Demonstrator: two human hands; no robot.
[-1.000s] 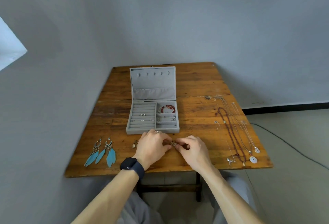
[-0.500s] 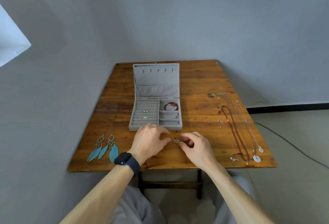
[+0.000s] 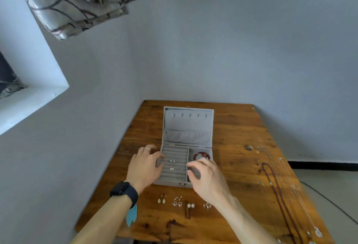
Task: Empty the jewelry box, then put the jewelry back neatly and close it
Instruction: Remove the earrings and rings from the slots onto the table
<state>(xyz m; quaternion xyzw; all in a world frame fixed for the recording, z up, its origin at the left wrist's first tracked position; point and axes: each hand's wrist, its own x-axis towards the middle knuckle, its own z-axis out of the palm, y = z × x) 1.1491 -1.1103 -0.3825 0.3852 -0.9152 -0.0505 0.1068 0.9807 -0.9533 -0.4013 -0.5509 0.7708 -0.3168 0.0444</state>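
1. On the bench (image 3: 242, 127), the box (image 3: 187, 125) sits open.
2. Left hand (image 3: 145, 168) rests loose on its left edge.
3. Right hand (image 3: 207, 179) hides its right side; fingers (image 3: 193, 165) curl, hold unclear.
4. Left wrist half hides a blue earring (image 3: 131, 215).

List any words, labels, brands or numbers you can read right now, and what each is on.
None readable. The grey jewelry box shows no label; the watch face is dark and blank; the necklace pendants are too blurred to tell.
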